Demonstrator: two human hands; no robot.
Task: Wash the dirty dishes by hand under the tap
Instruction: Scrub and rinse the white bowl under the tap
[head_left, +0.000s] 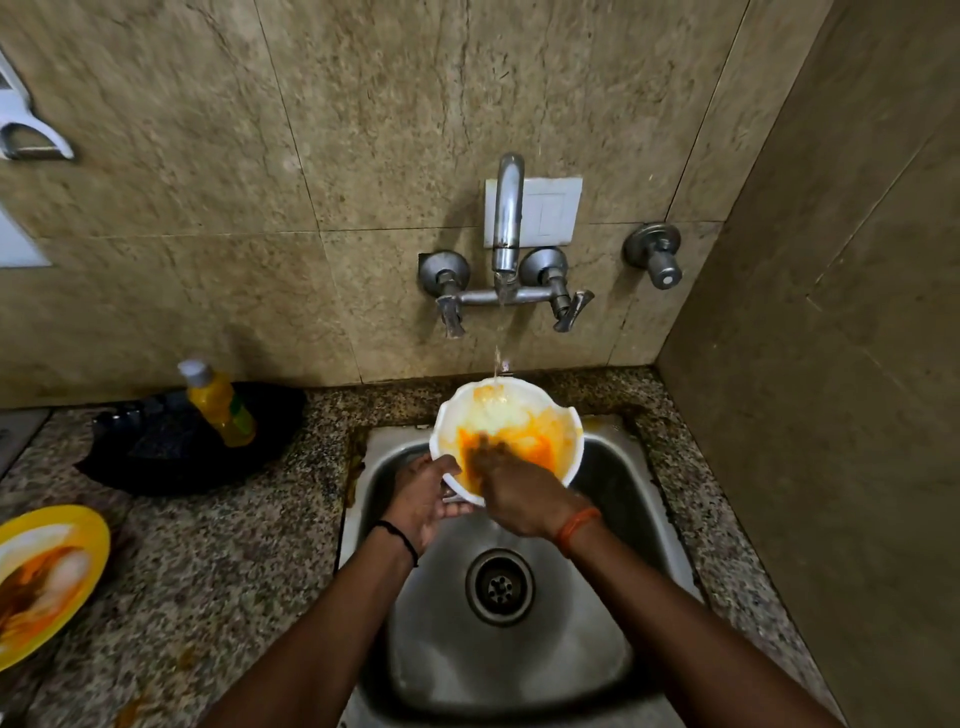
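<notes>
Orange sauce smears the inside of a white bowl (511, 415), held tilted over the back edge of the steel sink (597, 649), right under the tap (508, 218), whose stream of water lands in it. The left hand (423, 501) grips the bowl's near rim from below, fingers curled round it. The right hand (514, 496) reaches inside, its fingers (485, 454) blurred against the stained wall, so I cannot tell whether they are straight or curled. On the speckled table (234, 545), near its back edge, a yellow bottle (221, 405) stands on a black pan (171, 457); a dirty yellow plate (47, 577) lies at the left edge
</notes>
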